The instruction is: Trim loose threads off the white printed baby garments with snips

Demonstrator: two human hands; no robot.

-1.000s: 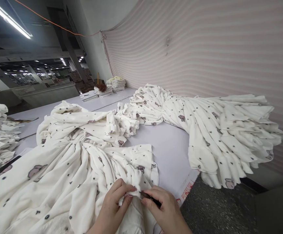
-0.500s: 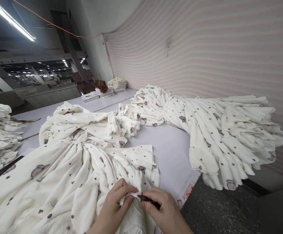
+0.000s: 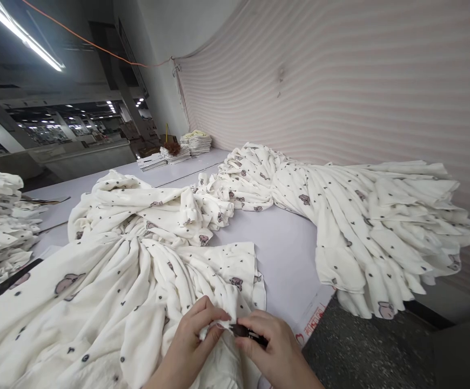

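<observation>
Pink-striped sheeting [image 3: 340,70] hangs at right beside a pale wall [image 3: 186,27]; a fluorescent tube [image 3: 25,38] glows upper left; dark speckled floor [image 3: 356,351] lies beyond the lilac-white tabletop [image 3: 281,246].

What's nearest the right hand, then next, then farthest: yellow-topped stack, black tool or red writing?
From the right hand, in the head view:
1. Black tool: in its grasp.
2. Red writing: to its right, near the edge of the table.
3. Yellow-topped stack: far back, leftward.

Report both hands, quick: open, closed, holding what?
Left hand: closed, pinching white cloth.
Right hand: closed, holding a small black tool, tip at the cloth.
</observation>
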